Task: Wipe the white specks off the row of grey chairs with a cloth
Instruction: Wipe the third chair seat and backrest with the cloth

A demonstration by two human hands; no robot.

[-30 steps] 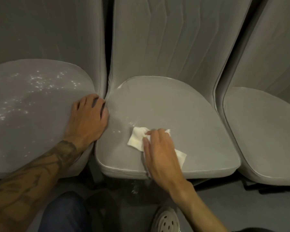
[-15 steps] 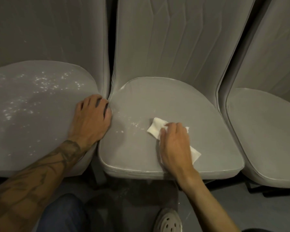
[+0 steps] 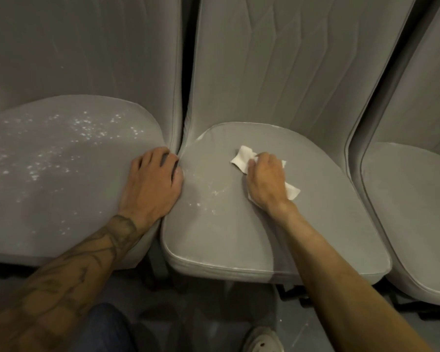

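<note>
Three grey chairs stand side by side. My right hand (image 3: 266, 182) presses a white cloth (image 3: 243, 158) flat onto the middle chair's seat (image 3: 239, 240), toward the back of the cushion. A few white specks (image 3: 215, 196) lie on that seat between my two hands. My left hand (image 3: 153, 184) rests palm down, fingers spread, on the right edge of the left chair's seat (image 3: 48, 199), holding nothing. That left seat carries many white specks (image 3: 87, 125) across its back and left parts.
The right chair's seat (image 3: 414, 204) shows no specks. Tall grey backrests (image 3: 277, 62) rise behind the seats with a dark gap between left and middle. Below are the grey floor, my blue-trousered knee (image 3: 102, 329) and a light shoe (image 3: 262, 341).
My right hand has slid the cloth from the front of the middle seat toward the back and right. The left hand has stayed where it was.
</note>
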